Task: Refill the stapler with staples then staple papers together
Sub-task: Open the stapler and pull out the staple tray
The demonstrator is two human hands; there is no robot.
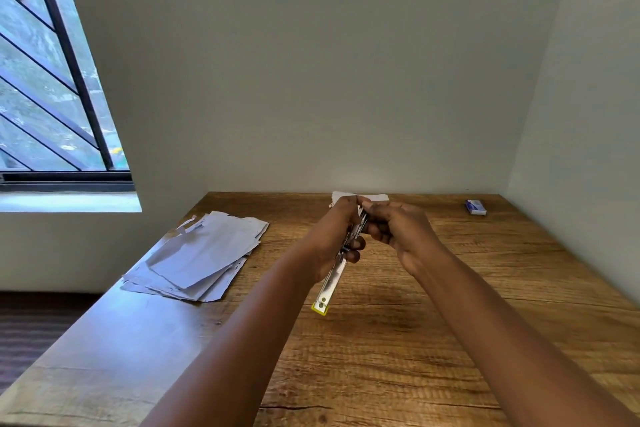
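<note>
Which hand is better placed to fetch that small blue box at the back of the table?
Right, probably. The blue box lies far right on the table, on the right hand's side. The left hand grips the stapler body, so it should keep holding; the right only works at its top.

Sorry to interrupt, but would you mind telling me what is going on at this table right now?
A person is holding a stapler above the wooden table. The left hand grips its body, while the right hand works at its far end with curled fingers; whether staples are going in is hidden. A loose pile of papers lies to the left, not yet stapled, and a small blue box sits at the far right corner.
</note>
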